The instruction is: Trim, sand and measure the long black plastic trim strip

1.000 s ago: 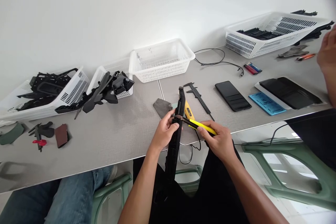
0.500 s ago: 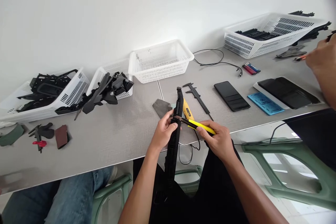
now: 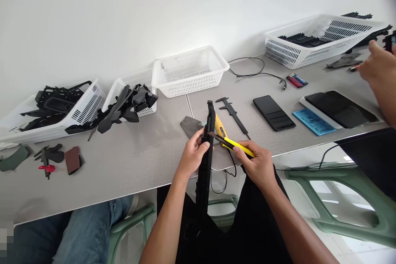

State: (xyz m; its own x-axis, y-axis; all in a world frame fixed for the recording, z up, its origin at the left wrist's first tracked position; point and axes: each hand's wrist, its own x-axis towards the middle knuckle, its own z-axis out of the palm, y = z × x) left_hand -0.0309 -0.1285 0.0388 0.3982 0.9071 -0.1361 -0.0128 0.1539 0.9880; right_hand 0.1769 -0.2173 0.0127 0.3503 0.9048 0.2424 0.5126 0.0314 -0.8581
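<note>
My left hand [image 3: 193,156] grips a long black plastic part [image 3: 206,165] that stands on end, its top leaning over the grey table [image 3: 139,161] and its bottom down by my lap. My right hand [image 3: 258,164] holds a yellow utility knife [image 3: 236,145] with the blade tip laid against the part's right edge, just above my left thumb. A second yellow knife [image 3: 219,127] lies on the table right behind the part.
White baskets [image 3: 190,70] line the back wall, some with black parts [image 3: 123,107]. A caliper [image 3: 233,114], a phone [image 3: 274,112], a blue card [image 3: 314,121], a tablet [image 3: 340,109] and a cable [image 3: 260,74] lie to the right. Another person's hand [image 3: 379,66] works far right; someone's jeans [image 3: 71,235] show lower left.
The knife blade has slid a little up the part's edge. The other person's hand at far right has shifted farther back toward the large basket.
</note>
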